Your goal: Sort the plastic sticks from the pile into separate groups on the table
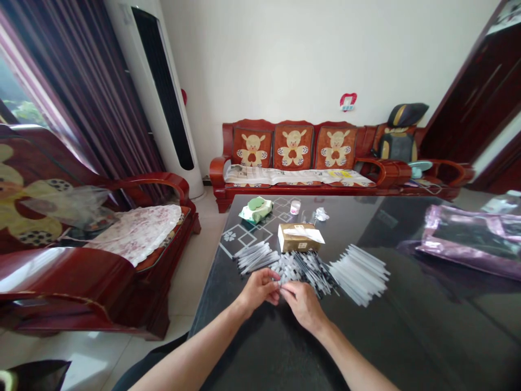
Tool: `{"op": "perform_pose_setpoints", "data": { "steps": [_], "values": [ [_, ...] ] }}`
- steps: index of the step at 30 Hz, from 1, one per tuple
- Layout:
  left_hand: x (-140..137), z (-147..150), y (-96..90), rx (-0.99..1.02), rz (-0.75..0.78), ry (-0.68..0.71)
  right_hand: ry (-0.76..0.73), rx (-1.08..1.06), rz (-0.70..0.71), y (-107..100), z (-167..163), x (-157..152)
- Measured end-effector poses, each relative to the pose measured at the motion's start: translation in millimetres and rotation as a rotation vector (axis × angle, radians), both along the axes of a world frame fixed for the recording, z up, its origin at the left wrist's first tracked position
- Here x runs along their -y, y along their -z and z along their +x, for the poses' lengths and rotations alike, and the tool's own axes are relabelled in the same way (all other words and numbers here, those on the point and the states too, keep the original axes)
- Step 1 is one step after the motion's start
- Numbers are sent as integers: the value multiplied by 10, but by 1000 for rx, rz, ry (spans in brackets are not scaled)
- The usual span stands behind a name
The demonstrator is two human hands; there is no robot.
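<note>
My left hand (260, 289) and my right hand (303, 305) meet fingertip to fingertip over the near part of the dark table. Both are closed in a pinch, around something small and pale that the fingers mostly hide. Just beyond them lies a heap of small white plastic pieces (287, 267). To its left is a pile of thin whitish tubes with dark ends (254, 256), like pens. Right of the heap, slim black-and-grey sticks (315, 271), like pen refills, lie in a loose bunch. Farther right, translucent white tubes (360, 274) are spread side by side.
Behind the piles stands a tissue box (299, 244). A green-and-white wipes pack (256, 209), a small white cup (295, 207) and crumpled tissue (321, 214) sit farther back. A purple-edged clear bag (472, 239) rests at right on the glossy table (407, 342).
</note>
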State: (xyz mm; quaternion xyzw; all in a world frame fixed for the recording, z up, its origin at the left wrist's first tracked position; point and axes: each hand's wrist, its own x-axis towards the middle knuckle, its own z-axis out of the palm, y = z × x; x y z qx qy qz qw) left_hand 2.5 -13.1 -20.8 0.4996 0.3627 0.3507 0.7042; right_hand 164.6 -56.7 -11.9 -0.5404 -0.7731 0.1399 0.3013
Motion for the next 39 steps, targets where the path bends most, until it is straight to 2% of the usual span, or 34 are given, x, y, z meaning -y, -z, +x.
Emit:
{"op": "perform_pose_setpoints", "data": {
  "steps": [3,5,7,10,12,15,19,25,27,29,32,34,37,39],
  "values": [
    [-28,12,29,-44,3,-10,45,105,19,-6,59,-12],
    [-89,-28,24,-127,77,-46,109,163,53,-5,128,-54],
    [-174,-116,-1,-310,251,-119,191,211,98,24,218,-133],
    [-303,-297,-54,-682,611,-287,310,277,157,106,350,-283],
    [-367,-404,-77,-901,724,-318,367,318,179,149,404,-357],
    [-421,-498,-68,-1147,753,-250,400,356,182,157,417,-379],
    [-440,-528,-2,-1250,778,-176,394,356,155,104,391,-312],
    [-439,-497,-18,-1078,672,-260,415,253,91,18,392,-248],
    [-434,-454,-58,-905,585,-296,385,151,66,-17,359,-222],
    [-413,-389,-96,-639,439,-276,315,2,14,-45,297,-190],
    [-343,-277,-131,-199,145,-177,157,-251,-145,-38,165,-146],
    [-281,-216,-148,1,13,-135,80,-431,-302,-6,71,-125],
    [-202,-159,-176,119,-50,-120,36,-706,-531,28,-44,-96],
    [-170,-143,-193,142,-46,-119,18,-856,-620,12,-93,-75]
  ]
}}
